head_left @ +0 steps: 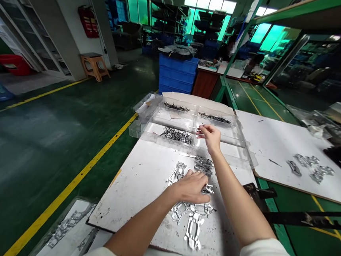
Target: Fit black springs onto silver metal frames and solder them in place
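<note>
My left hand lies over the loose silver metal frames on the white board, its fingers curled on one metal frame that is partly hidden under them. My right hand is over the clear plastic tray, thumb and fingertips pinched together. Whatever those fingertips hold is too small to make out. Small black parts lie heaped in the tray's near left section. Toward me lies another silver frame, and a stack of frames sits just beyond my left hand.
More silver frames rest on a second white board to the right, beside a black metal bracket. Blue crates stand behind the tray. Below the board's left edge is another tray with metal parts.
</note>
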Demonstrator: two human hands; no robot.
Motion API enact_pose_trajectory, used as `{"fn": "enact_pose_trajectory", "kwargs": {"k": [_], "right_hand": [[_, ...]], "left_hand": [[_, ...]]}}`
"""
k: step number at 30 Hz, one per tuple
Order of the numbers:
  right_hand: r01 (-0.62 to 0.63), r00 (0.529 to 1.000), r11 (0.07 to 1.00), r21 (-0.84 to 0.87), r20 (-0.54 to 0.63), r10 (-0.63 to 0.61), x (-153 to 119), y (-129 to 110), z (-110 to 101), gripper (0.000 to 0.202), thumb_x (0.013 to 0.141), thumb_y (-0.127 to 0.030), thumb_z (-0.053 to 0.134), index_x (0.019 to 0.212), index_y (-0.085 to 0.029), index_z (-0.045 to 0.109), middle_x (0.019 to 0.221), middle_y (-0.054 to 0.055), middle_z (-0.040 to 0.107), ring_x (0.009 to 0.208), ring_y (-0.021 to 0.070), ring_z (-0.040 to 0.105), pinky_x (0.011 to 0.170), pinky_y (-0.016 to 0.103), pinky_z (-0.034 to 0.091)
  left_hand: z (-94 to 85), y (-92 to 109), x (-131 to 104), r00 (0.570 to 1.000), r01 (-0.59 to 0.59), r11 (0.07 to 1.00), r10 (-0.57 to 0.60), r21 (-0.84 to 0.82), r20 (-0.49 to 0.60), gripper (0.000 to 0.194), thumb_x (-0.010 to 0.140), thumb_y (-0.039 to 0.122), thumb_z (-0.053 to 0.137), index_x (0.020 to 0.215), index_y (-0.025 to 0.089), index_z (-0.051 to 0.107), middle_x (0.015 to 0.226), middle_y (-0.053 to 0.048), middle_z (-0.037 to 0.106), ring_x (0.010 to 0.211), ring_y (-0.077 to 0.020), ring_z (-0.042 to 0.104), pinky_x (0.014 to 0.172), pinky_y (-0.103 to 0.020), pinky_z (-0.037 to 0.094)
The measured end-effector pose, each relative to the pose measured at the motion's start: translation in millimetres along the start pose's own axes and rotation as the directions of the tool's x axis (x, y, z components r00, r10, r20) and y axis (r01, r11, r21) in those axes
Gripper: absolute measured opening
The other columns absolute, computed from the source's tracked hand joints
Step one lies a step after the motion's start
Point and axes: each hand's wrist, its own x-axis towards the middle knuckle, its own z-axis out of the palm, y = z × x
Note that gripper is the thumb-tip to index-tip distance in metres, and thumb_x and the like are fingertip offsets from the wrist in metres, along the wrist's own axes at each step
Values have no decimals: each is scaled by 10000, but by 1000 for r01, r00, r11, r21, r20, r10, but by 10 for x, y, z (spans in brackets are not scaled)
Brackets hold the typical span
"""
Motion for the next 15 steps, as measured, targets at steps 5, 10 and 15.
{"fn": "enact_pose_trajectory", "kwargs": {"k": [5, 10, 15], "right_hand": [[-13, 999, 998, 67, -37, 15, -452, -17, -426, 373, 675, -465, 819, 830, -154, 683, 822, 76, 722, 621, 167, 665, 496, 267, 532], [5, 993, 999, 41, -119, -1, -989, 157, -762, 293, 751, -430, 789, 879, -175, 723, 840, 67, 726, 602, 142, 610, 493, 259, 486], [-94, 978, 952, 290, -153, 143, -1260, 330, -724, 255, 760, -404, 789, 874, -187, 719, 814, 41, 699, 557, 104, 549, 464, 230, 427]], "left_hand": [[-59, -41, -28, 1000, -4, 990, 4, -139, -3, 123, 909, 264, 375, 819, 205, 435, 943, -52, 546, 966, -236, 525, 961, -433, 369], [-54, -114, 9, 1000, -19, 969, 18, -245, -7, 250, 979, 297, 331, 813, 197, 490, 955, -43, 557, 976, -214, 523, 1015, -443, 342], [-37, -193, 71, 999, -9, 961, -1, -276, -34, 238, 941, 425, 513, 880, 202, 569, 1023, -54, 614, 1035, -240, 542, 1021, -425, 350]]}}
